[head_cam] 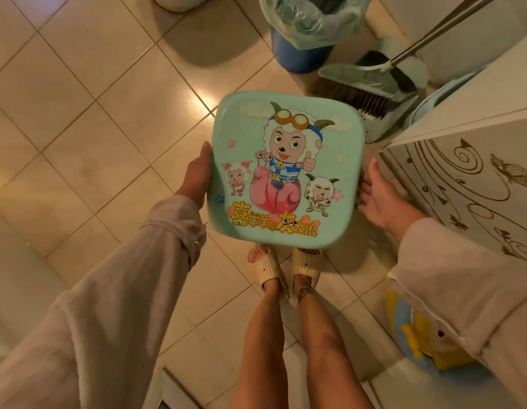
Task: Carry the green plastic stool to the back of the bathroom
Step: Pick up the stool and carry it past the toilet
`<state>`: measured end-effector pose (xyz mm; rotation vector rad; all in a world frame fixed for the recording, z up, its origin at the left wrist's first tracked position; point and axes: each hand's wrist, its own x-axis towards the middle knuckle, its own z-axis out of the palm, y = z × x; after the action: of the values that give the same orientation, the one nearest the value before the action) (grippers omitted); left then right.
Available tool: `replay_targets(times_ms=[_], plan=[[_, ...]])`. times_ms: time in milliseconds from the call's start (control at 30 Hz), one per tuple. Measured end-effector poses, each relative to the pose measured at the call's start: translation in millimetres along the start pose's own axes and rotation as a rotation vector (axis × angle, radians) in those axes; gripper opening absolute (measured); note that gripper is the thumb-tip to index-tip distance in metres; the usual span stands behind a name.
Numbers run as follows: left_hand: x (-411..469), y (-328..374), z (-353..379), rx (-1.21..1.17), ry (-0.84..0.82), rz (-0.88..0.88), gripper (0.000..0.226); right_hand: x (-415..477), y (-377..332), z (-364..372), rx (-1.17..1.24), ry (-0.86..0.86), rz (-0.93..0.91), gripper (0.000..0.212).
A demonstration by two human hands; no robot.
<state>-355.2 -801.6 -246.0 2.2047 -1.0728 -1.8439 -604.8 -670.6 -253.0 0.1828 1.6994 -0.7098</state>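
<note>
Both hands flank the green plastic stool (283,169), left hand (197,175) gripping its edge, right hand (377,199) open beside; carry underway, next walk it rearward.

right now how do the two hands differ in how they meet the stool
The left hand lies flat against the stool, fingers closed along its left edge. The right hand is spread open, fingers splayed, at the right edge, mostly clear of it; contact there is hard to tell. Both come out of pale long sleeves and flank the stool.
</note>
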Motion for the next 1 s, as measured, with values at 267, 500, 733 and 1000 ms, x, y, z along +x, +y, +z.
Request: replay_targets(times_ms=[267,500,733,1000], plan=[[-10.4,-10.0,-13.7,-0.072,-0.052,-0.105,0.075,-21.4,0.7,1.1,-0.029,-0.013,0.008,0.044],[-90.8,-41.4,-40.8,-0.253,0.013,-0.124,0.068,-85.5,-1.3,-3.7,-0.108,-0.072,-0.014,0.051],[-195.8,-58.8,-74.4,-0.437,0.140,-0.118,0.053,-165.1,-22.6,2.1,-0.245,-0.178,-0.069,0.045],[-286.9,-72.2,-135.0,-0.488,0.114,-0.047,0.035,-244.7,-46.1,33.8,-0.472,-0.376,-0.211,0.032]])
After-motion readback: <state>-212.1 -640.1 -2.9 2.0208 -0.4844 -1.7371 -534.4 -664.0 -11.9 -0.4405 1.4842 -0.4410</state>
